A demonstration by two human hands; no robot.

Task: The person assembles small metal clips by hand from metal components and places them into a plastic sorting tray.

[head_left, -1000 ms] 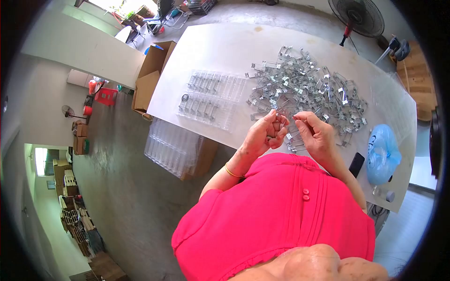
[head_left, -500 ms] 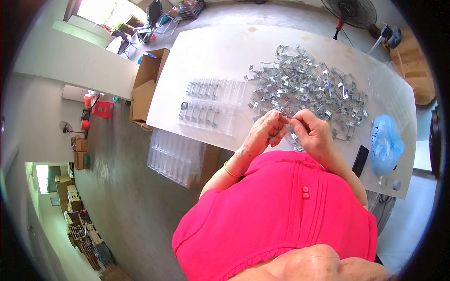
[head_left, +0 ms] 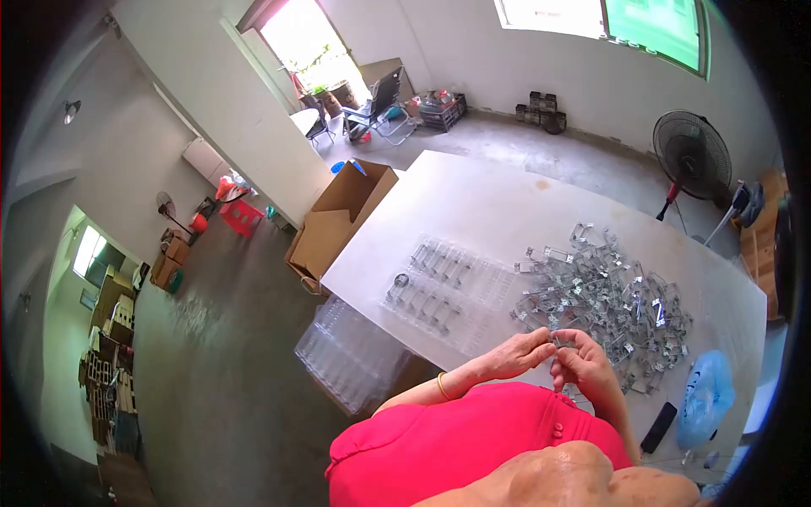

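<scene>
My left hand [head_left: 521,353] and my right hand [head_left: 585,365] meet over the near edge of the white table, fingertips pinched together. Between them is a small metal bracket [head_left: 558,341], mostly covered by the fingers. Just beyond the hands spreads a loose pile of silvery metal brackets [head_left: 621,308]. To the left of the pile, two clear plastic trays [head_left: 486,283] lie flat, one behind the other. Rows of similar metal pieces [head_left: 432,311] sit in them. A dark round item [head_left: 400,280] rests at the near tray's left end.
On the table's right lie a blue plastic bag [head_left: 706,397] and a black phone [head_left: 658,427]. An open cardboard box [head_left: 338,224] stands off the left edge. Stacked clear trays [head_left: 348,355] sit below the near left edge. A fan [head_left: 691,152] stands behind the table.
The head view has tilted up and turned, so more of the room's far side shows. Both hands stay together in front of the pile, fingers slightly repositioned around the small piece.
</scene>
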